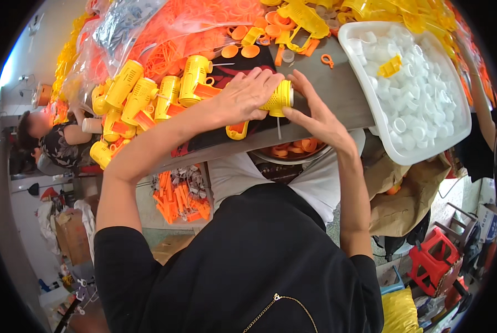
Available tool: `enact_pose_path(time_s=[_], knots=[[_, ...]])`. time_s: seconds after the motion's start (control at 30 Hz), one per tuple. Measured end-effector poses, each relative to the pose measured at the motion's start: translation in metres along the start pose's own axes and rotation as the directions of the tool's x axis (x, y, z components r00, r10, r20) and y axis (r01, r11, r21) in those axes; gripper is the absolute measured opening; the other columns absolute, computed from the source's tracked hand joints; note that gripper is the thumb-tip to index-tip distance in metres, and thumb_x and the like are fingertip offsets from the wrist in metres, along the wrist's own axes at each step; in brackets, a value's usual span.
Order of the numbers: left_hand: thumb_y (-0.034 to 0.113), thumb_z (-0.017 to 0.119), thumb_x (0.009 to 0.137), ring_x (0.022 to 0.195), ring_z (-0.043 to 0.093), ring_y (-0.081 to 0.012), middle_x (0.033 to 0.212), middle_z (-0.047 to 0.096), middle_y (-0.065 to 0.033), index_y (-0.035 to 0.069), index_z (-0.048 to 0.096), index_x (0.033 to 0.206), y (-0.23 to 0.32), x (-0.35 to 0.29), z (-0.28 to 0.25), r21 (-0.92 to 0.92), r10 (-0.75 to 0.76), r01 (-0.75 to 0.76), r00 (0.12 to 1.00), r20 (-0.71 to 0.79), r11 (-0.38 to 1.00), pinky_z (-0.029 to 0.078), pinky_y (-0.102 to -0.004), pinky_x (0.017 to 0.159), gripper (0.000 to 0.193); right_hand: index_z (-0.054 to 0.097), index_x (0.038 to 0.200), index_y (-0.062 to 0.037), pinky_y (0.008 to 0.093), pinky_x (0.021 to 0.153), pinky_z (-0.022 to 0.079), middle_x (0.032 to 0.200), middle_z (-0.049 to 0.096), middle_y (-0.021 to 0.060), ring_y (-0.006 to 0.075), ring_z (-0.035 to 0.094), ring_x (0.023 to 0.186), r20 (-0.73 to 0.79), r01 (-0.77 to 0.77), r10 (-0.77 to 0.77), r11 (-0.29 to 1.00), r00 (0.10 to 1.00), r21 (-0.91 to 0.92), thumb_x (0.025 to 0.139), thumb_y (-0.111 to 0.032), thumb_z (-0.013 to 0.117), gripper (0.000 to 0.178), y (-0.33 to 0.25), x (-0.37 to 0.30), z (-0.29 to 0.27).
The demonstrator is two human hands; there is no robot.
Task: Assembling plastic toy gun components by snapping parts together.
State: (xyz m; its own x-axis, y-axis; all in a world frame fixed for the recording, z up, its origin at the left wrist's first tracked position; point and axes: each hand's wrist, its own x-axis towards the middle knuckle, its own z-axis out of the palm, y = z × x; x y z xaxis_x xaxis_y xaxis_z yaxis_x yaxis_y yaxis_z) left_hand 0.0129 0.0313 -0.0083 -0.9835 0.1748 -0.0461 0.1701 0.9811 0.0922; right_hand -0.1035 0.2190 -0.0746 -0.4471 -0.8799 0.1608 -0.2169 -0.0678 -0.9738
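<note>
Yellow and ribbed, the plastic housing (280,100) sits over the counter (340,75) between your left fingers (263,82), which grasp its body from above, and your right fingers (307,91), curved around its pale end; whether these grip, I cannot tell.

grey table (345,91) bears dark mat (260,59) — and orange ring (331,64)

Visible at lower right: red stool (434,261), near yellow sack (401,311). Higher on same side: crumpled paper sack (406,204). At left: cardboard box (72,238); above it, person (65,141) in patterned top. Near right edge: bare arm (483,114) of another person.
</note>
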Motion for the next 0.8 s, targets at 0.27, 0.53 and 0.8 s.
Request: enact_pose_path(time_s=[0.27,0.53,0.8], knots=[[0.027,0.091,0.067,0.126,0.053,-0.0261,0.138,0.052,-0.0146,0.008,0.036,0.151,0.013,-0.025,-0.050,-0.065,-0.072,0.045,0.867,-0.493,0.997,0.047,-0.0405,0.097,0.102,0.039,0.145,-0.0010,0.0338,0.105,0.045,0.133,0.056,0.0095,0.0181,0.055,0.123,-0.103,-0.013,0.070,0.878,0.992,0.479,0.093,-0.017,0.073,0.064,-0.028,-0.021,0.011],[0.014,0.091,0.071,0.109,0.064,-0.0163,0.119,0.064,-0.0070,0.005,0.057,0.125,0.009,-0.057,-0.018,-0.832,-0.490,0.096,0.842,-0.225,0.546,0.051,-0.0296,0.094,0.064,0.039,0.147,-0.0029,0.0350,0.110,0.041,0.139,0.053,0.0121,0.0217,0.052,0.130,0.043,-0.016,-0.010,0.826,0.999,0.563,0.086,-0.012,0.076,0.072,-0.014,0.005,0.017],[0.028,0.084,0.074,0.104,0.065,-0.0392,0.113,0.064,-0.0203,0.002,0.055,0.124,0.013,-0.064,0.005,-0.569,-0.412,0.109,0.799,-0.437,0.815,0.054,-0.0436,0.086,0.064,0.040,0.150,-0.0018,0.0423,0.116,0.034,0.140,0.053,0.0140,0.0277,0.047,0.134,0.102,0.201,-0.177,0.923,0.979,-0.328,0.075,-0.024,0.086,0.091,-0.055,0.033,0.054]])
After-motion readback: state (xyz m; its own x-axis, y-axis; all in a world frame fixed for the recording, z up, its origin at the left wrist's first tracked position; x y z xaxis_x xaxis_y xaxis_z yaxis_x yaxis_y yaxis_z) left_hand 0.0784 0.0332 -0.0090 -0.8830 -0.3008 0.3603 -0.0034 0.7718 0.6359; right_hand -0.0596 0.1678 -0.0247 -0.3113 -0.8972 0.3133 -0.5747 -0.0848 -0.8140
